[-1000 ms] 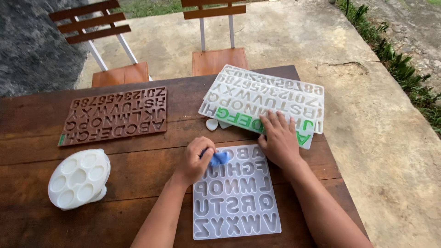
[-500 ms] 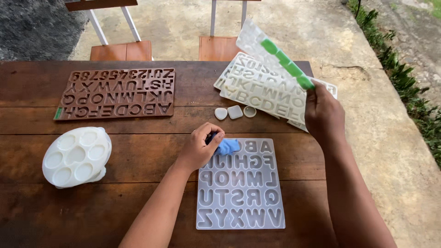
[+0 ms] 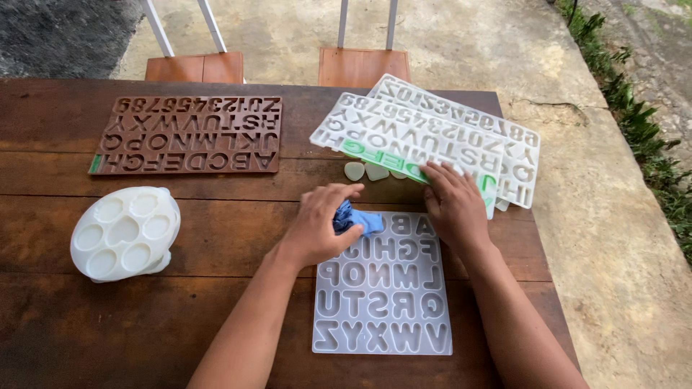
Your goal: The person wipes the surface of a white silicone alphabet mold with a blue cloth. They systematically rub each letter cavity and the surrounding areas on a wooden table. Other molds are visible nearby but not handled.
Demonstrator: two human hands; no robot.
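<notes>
Head view shows a small blue cloth (image 3: pixel 355 218) bunched in the left hand (image 3: pixel 321 223), whose fingers are curled around it and grasp it. The cloth lies at the top left corner of a clear letter mould (image 3: pixel 382 288), which is flat on the wooden table (image 3: pixel 216 238) in front of the person. The left hand presses the cloth on this corner, beside the first letters.

The right hand (image 3: pixel 454 205) is released, with the palm down and the fingers spread. Its heel lies over the top right corner of the clear mould, and its fingertips touch the near edge of a stack of white letter moulds (image 3: pixel 432 137). One mould in this stack has a green row of letters (image 3: pixel 382 160) along its near edge. Three small pale pieces (image 3: pixel 375 171) lie on the table just beside the stack, between it and the left hand.

Further left, well apart from the hands, there is a brown letter mould (image 3: pixel 187 135) and a round white mould with cavities (image 3: pixel 124 232). Behind the table stand two wooden chairs (image 3: pixel 364 66) on a concrete floor.
</notes>
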